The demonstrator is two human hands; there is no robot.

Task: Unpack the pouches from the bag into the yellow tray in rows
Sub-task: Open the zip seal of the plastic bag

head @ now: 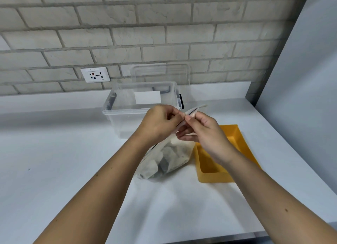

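Note:
A clear zip bag [171, 156] stands on the white counter, holding several pale and grey pouches [165, 163]. My left hand [160, 122] and my right hand [202, 130] both pinch the bag's sealed top strip, one on each side, fingertips almost touching. The yellow tray [237, 134] lies just right of the bag, with nothing visible in it; my right wrist covers part of it.
A clear plastic storage box [127, 114] with a white label stands behind the bag, its lid [160, 72] leaning against the brick wall. A wall socket [95, 74] is at the back left. A grey panel [300, 70] bounds the counter on the right.

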